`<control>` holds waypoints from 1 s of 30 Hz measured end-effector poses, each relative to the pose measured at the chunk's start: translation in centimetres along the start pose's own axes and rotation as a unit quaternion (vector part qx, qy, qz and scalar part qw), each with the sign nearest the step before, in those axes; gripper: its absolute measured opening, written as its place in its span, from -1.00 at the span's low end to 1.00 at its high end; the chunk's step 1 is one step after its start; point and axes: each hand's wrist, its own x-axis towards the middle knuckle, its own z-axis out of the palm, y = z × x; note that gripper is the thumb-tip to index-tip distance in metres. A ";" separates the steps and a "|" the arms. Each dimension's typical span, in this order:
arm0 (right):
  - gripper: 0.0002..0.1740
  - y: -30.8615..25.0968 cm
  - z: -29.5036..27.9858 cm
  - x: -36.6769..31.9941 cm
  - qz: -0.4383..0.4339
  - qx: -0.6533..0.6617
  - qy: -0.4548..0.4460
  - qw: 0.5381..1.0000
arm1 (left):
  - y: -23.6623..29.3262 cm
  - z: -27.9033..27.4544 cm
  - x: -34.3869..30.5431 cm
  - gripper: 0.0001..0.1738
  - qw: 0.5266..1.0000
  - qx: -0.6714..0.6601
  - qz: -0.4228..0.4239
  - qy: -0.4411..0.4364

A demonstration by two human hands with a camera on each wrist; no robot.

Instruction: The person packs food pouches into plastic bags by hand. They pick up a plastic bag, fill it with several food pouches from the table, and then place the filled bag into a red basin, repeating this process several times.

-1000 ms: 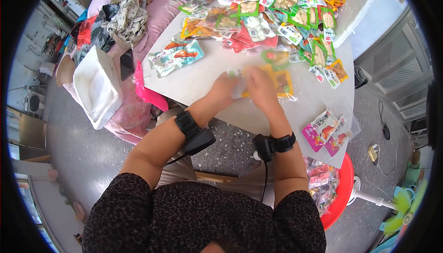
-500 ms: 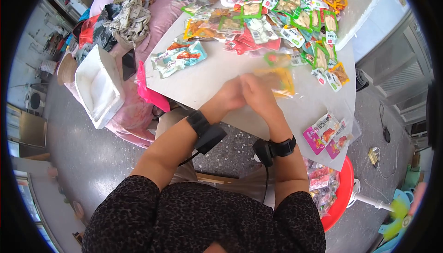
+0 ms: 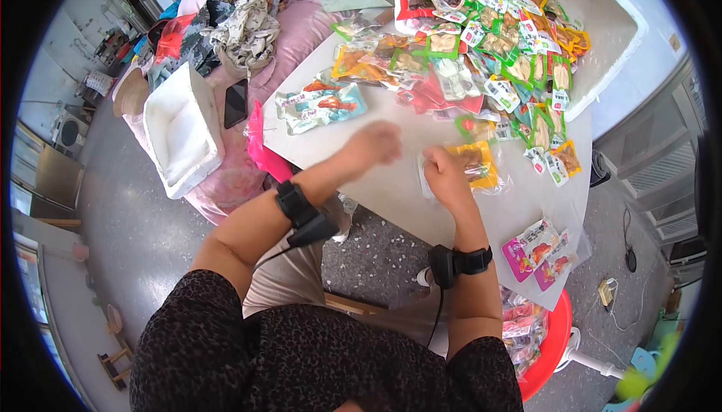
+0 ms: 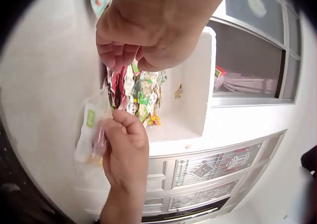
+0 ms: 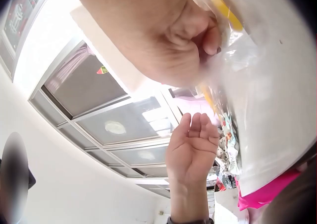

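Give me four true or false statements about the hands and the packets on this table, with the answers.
1. The right hand grips a clear bag with a yellow packet in it. True.
2. The left hand holds a red packet. False: it holds nothing, and its fingers are loose.
3. The phone lies on the white table. False: it lies on the pink cover beside the table.
4. Pink packets lie near the table's edge, apart from the big pile. True.
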 end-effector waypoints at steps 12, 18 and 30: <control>-0.81 0.6 0.3 0.1 0.010 0.006 -0.009 1.000 | 3.4 -12.3 11.1 -0.61 0.850 0.380 0.022 0.363; -0.82 0.8 0.4 0.3 0.009 0.008 -0.005 1.000 | 1.2 -17.0 15.2 -0.81 0.839 0.515 0.010 0.173; -0.81 1.0 0.5 0.1 0.015 0.023 0.012 1.000 | 3.9 -11.8 8.2 -0.91 0.977 -0.136 -0.051 0.154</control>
